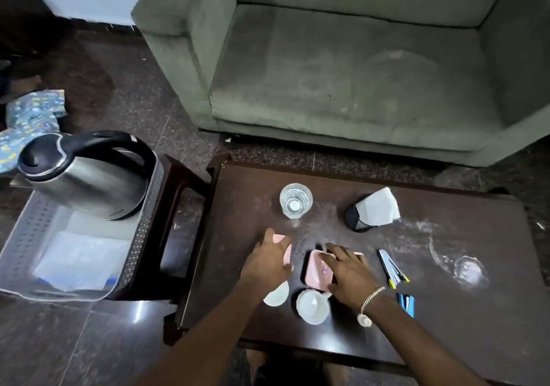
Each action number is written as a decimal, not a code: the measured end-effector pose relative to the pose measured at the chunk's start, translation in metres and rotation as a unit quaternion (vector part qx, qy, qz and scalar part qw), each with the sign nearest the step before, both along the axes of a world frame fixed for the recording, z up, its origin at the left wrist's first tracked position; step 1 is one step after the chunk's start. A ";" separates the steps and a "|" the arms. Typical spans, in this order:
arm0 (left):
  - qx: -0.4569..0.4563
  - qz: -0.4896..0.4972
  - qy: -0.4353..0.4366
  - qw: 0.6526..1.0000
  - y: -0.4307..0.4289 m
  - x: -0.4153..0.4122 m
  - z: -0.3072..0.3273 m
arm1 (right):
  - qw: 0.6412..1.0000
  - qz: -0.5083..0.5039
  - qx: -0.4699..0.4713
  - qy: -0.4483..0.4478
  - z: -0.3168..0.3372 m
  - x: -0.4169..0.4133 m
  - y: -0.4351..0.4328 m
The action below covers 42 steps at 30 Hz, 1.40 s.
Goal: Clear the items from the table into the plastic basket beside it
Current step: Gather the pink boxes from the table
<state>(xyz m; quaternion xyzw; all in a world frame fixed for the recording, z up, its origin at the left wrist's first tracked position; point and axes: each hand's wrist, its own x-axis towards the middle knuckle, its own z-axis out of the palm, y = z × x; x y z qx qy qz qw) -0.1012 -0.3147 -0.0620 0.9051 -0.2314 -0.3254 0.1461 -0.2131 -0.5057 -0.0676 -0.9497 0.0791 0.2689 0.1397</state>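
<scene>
I note left hand [268, 262] spread flat over pink plastic lid [287, 250]. On pink rectangular plastic tray [317, 269], right hand [349, 271] curls fingers over the far rim.

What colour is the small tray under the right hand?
The small tray is pale pink; the head view shows it best.

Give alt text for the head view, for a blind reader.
Over a dark table, the left hand touches a pink dish and the right hand a pink tray. Nearby stand a glass, two white cups and a napkin holder; a kettle sits in the basket.
</scene>
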 end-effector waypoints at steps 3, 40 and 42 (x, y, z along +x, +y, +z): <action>0.031 0.013 -0.012 0.999 -0.011 -0.007 -0.007 | 0.999 0.037 -0.002 0.008 -0.005 -0.004 -0.008; -0.099 0.060 -0.097 0.989 0.063 0.026 0.058 | 0.989 -0.007 0.065 -0.136 0.052 0.066 0.051; -0.114 0.074 -0.113 0.984 0.095 0.036 0.084 | 0.981 -0.001 0.095 -0.170 0.072 0.081 0.076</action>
